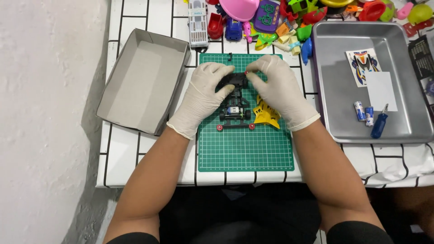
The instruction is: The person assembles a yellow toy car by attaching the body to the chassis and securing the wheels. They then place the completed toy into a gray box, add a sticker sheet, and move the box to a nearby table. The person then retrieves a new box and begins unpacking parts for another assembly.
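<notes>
A small black toy car chassis (235, 108) with red rollers lies on a green cutting mat (246, 149). Both hands wear white gloves. My left hand (205, 92) grips the far end of the chassis from the left. At that same far end, my right hand (278, 88) pinches a small part with its fingertips. A yellow car body shell (266, 115) lies on the mat just right of the chassis, partly under my right wrist.
An open grey cardboard box (142, 79) stands to the left. A metal tray (334, 90) on the right holds a sticker sheet (364, 65), two small batteries (364, 111) and a blue screwdriver (379, 124). Several colourful toys (271, 18) crowd the table's far edge.
</notes>
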